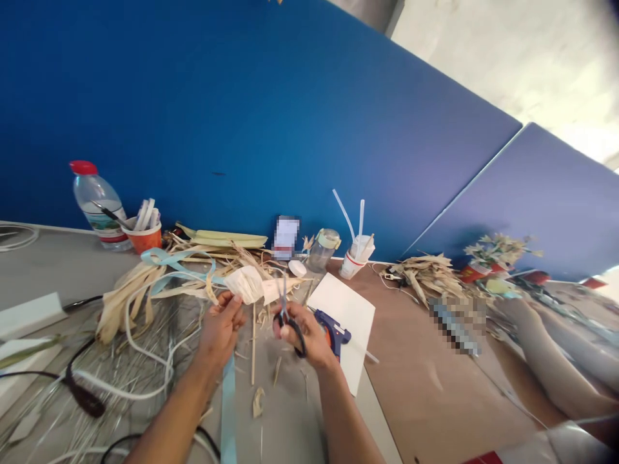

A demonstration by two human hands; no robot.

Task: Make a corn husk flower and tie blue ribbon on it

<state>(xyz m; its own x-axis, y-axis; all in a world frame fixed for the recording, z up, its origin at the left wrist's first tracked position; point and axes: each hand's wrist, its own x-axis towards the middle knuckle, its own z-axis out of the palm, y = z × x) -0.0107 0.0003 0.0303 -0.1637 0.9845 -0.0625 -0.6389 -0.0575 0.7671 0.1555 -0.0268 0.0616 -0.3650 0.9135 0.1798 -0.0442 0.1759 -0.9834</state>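
My left hand (222,322) pinches a pale, folded piece of dried husk (246,283) above the grey table. My right hand (302,335) is closed through the black handles of a pair of scissors (286,316), whose blades point up toward the husk piece. Just right of that hand a blue glue gun (336,330) lies on a white sheet of paper (345,309). A light blue ribbon (227,412) runs down the table under my left forearm.
Dried husk strips (126,303), white cord (145,361) and black cables litter the left. At the back stand a water bottle (97,206), an orange cup (144,237), a glass jar (324,248) and a paper cup with glue sticks (356,254). Another person's arm (546,361) rests at right.
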